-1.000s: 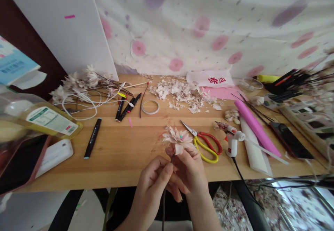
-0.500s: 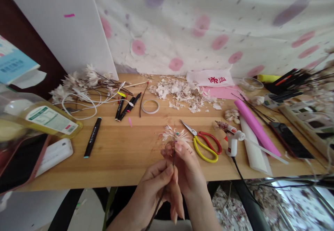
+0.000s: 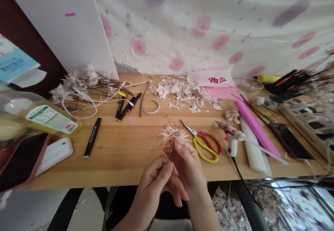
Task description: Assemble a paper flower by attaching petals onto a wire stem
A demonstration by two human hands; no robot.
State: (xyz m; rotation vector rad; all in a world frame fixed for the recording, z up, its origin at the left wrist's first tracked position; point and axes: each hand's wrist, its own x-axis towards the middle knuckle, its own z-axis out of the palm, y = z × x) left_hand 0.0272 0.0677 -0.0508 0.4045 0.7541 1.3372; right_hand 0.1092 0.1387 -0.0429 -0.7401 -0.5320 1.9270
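Just below its head, an artificial flower [image 3: 172,133] with thin, spiky, whitish petals is pinched in my right hand [image 3: 190,163]. A short length of its dark stem [image 3: 173,150] shows between my two hands. Lower down, my left hand [image 3: 158,180] is closed with thumb against forefinger around the stem, whose end shows faintly near the bottom of the view. Scissors [image 3: 194,133] with one red and one yellow handle lie open right of the flower. Farther right stands a white glue gun [image 3: 231,147] with a glue stick in its back.
Torn whitish petals [image 3: 180,90] are heaped at the back. Finished-looking flowers [image 3: 78,81] lie back left, beside a white cable and markers [image 3: 127,107]. A tape roll [image 3: 150,106], lone marker [image 3: 92,137], bottle [image 3: 52,118], pink roll [image 3: 257,128] and phone [image 3: 291,140] also occupy the table.
The flower head has turned, its petals now spreading more to the left. My left hand has shifted slightly left and its lower fingers have moved; both hands still grip the stem.
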